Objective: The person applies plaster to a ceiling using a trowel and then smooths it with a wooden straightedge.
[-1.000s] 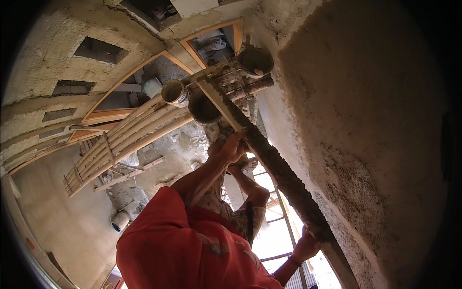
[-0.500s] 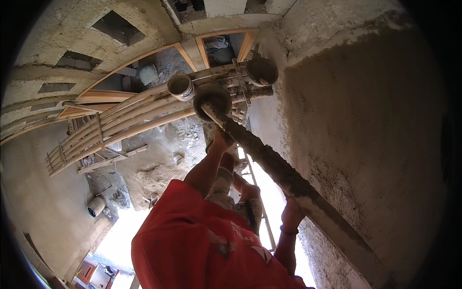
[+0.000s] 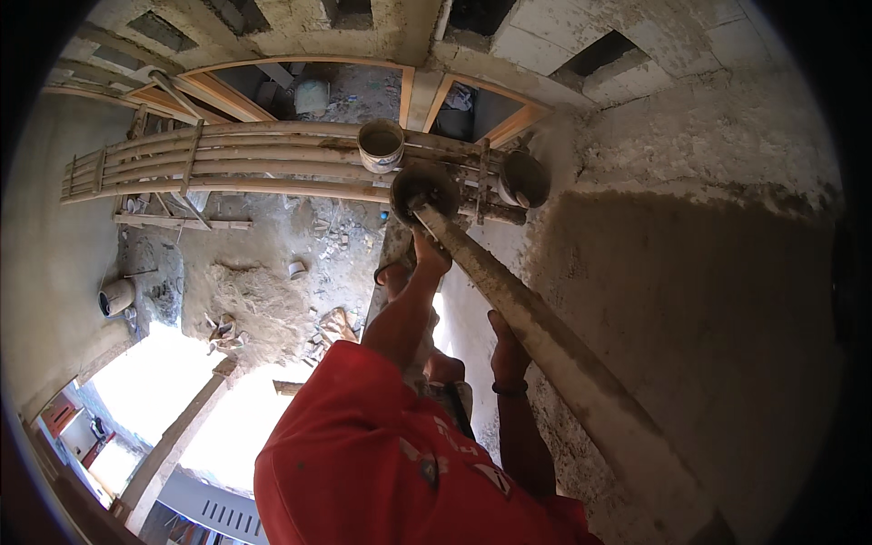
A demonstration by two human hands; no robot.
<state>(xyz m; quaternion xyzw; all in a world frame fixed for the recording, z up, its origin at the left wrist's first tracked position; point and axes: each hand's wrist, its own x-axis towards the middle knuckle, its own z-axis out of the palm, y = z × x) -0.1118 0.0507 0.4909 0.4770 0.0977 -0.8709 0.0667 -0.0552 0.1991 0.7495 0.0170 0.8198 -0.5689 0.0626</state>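
Note:
A long, mortar-stained straightedge board (image 3: 563, 350) runs diagonally from a dark bucket down to the lower right. My left hand (image 3: 431, 254) is closed around its upper end, just below the bucket's rim. Further down, my right hand (image 3: 509, 350) holds the board from its left side; the fingers are partly hidden behind it. The board's tip lies over the mouth of the dark bucket (image 3: 400, 186), which has wet mortar inside. Along the right side stands a wall (image 3: 672, 300) with a darker, freshly coated patch.
A scaffold of wooden poles (image 3: 245, 168) spans the far side. On it stand a pale bucket (image 3: 381, 159) and a second dark bucket (image 3: 524, 178). Far below are a sand heap (image 3: 259, 295), rubble and a barrel (image 3: 116, 297). Door frames line the far wall.
The thick mortar along the board is mostly gone, leaving a thin smear. My right hand has moved up and left along the board. The view has turned, shifting the scaffold.

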